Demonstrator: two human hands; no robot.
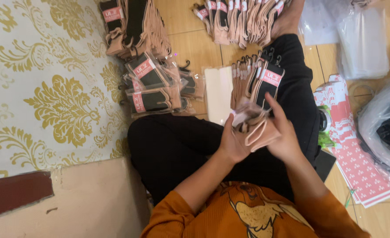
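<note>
While the person sat on the floor with legs in black trousers (182, 145), both hands met over the lap. The left hand (233, 143) was closed around the lower edge of a folded beige sock pair (255, 128), thumb and fingers pinching it from the left. The right hand (283, 134) gripped the same pair from the right, fingers curled across its top. The pair sat between the two palms, above the right thigh, tilted slightly.

Just beyond the hands, a row of carded socks (259, 79) with black hooks and pink labels leaned against the knee. Beside it lay a flat white card stack (218, 92). Further left, bagged socks (153, 86) lay in a loose heap on the tiled floor, partly over the edge of a gold-patterned mat (49, 88). Another row of socks (243, 20) rested by the foot. At the right lay red-and-white printed sheets (358, 163) and clear plastic bags (362, 39). The orange shirt (248, 211) filled the lower edge.
</note>
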